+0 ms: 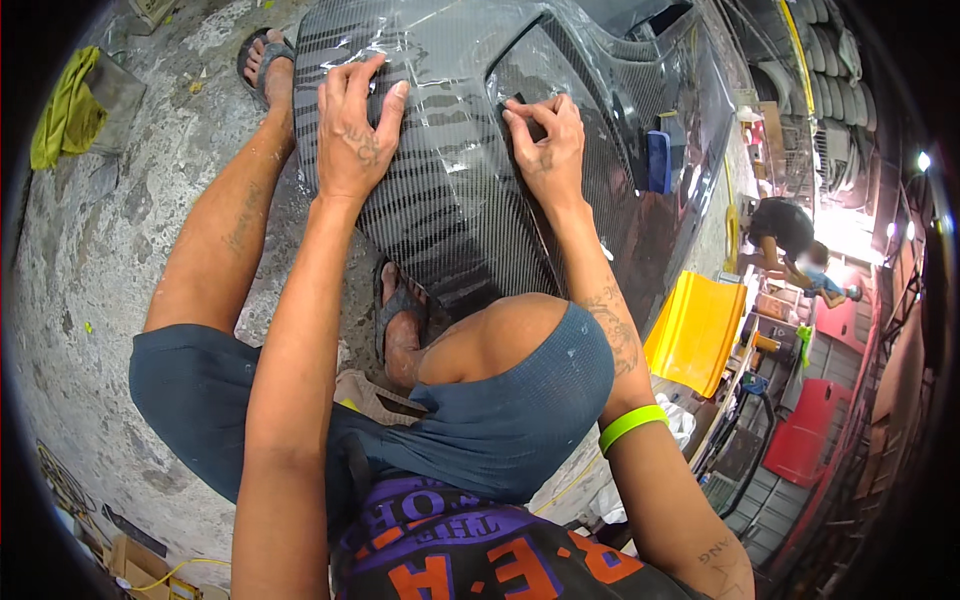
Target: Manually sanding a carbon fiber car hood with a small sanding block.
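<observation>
Nearest: purple shirt [450, 545] with orange lettering at the lower edge; green wristband [632, 425] on the right forearm; dark blue shorts [500, 420] over both bent knees.

Underfoot: grey concrete floor [90, 280]; black sandals, one [400, 315] tucked just under the near edge of the panel, the other [265, 55] farther off beside its left side.

Centre: carbon-weave body panel [450, 200], dark and glossy, lying low in front of the knees, covered with wrinkled clear film [450, 150].

Left hand [355, 130]: open, fingers spread, palm pressed flat on the film-covered panel, gripping nothing.

Right hand [545, 145]: fingertips pinched together at the edge of a dark recess [560, 70] in the panel; whether film or a small tool sits in the pinch cannot be told.

Beyond the panel, right: blue block [659, 160] resting on the panel's far side; yellow plastic piece [695, 330] just beside the panel; red panels [810, 435] on the floor farther right.

Far left: yellow-green cloth [65, 115] on the concrete.

Far right: another person [790, 240], bent over, well apart; stacked tyres [830, 70] along the wall.
</observation>
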`<state>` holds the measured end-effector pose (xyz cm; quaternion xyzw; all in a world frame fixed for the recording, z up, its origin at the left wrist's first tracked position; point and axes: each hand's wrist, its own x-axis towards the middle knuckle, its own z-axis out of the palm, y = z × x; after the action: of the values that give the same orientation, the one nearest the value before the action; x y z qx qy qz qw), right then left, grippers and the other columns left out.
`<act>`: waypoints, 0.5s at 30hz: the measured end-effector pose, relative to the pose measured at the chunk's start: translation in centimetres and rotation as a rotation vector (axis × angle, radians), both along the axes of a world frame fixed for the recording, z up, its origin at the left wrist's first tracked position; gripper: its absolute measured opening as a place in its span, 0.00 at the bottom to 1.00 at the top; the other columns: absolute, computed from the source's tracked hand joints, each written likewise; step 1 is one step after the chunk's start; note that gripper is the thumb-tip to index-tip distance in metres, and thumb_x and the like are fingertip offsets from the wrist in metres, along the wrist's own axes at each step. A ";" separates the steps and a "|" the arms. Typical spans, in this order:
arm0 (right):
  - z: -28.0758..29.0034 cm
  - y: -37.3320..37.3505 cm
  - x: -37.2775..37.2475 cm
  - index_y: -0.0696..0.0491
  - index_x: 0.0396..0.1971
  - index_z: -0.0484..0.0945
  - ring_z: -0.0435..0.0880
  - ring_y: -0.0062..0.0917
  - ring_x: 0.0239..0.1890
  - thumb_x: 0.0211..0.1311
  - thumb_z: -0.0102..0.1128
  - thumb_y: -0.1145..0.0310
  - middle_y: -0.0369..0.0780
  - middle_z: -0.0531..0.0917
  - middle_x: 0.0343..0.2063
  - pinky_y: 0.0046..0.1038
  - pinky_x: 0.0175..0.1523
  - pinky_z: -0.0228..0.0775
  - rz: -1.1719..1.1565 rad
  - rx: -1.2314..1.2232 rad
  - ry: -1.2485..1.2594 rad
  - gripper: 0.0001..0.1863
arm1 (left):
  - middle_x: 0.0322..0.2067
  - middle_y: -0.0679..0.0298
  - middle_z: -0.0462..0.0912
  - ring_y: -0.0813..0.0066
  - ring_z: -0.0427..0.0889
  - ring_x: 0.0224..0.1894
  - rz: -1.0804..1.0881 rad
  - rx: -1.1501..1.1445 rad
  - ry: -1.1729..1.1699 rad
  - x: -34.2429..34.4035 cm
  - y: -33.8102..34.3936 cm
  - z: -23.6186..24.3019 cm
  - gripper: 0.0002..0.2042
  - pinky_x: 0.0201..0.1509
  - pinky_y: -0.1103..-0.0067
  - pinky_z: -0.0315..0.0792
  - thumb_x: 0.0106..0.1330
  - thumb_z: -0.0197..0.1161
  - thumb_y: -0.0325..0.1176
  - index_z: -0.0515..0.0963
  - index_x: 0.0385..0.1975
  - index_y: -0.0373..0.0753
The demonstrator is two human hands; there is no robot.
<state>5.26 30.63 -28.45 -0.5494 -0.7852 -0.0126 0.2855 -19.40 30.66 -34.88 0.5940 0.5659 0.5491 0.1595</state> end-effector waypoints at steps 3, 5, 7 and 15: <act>1.0 0.8 0.8 0.51 0.36 0.92 0.81 0.34 0.36 0.57 0.75 0.73 0.41 0.82 0.30 0.34 0.43 0.72 0.002 0.047 0.128 0.07 | 0.52 0.52 0.77 0.50 0.76 0.56 -0.005 -0.021 -0.023 0.0 -0.2 -0.3 0.21 0.63 0.62 0.72 0.71 0.67 0.40 0.78 0.59 0.36; 3.3 0.6 1.1 0.50 0.39 0.92 0.82 0.34 0.38 0.58 0.74 0.73 0.41 0.83 0.31 0.33 0.45 0.74 -0.005 0.013 0.103 0.09 | 0.52 0.52 0.77 0.50 0.76 0.56 -0.018 -0.044 -0.047 0.0 -0.4 -0.1 0.21 0.63 0.62 0.72 0.71 0.66 0.40 0.78 0.59 0.36; 4.3 -0.9 0.3 0.50 0.41 0.92 0.82 0.34 0.41 0.58 0.74 0.74 0.41 0.84 0.34 0.33 0.47 0.74 0.061 -0.052 -0.003 0.11 | 0.52 0.52 0.77 0.50 0.76 0.56 -0.017 -0.052 -0.040 -0.2 -0.6 -0.5 0.21 0.63 0.62 0.72 0.71 0.66 0.40 0.78 0.59 0.36; 1.2 -2.2 -0.8 0.54 0.40 0.91 0.79 0.35 0.38 0.57 0.74 0.74 0.41 0.81 0.31 0.34 0.46 0.73 0.019 -0.073 0.008 0.10 | 0.52 0.51 0.76 0.50 0.76 0.56 -0.015 -0.043 -0.049 0.0 -0.4 -0.2 0.21 0.63 0.62 0.72 0.71 0.67 0.39 0.78 0.59 0.35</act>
<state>4.47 28.41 -27.23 -0.5521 -0.7891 0.0207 0.2684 -19.43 30.31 -35.11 0.5811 0.5689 0.5500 0.1902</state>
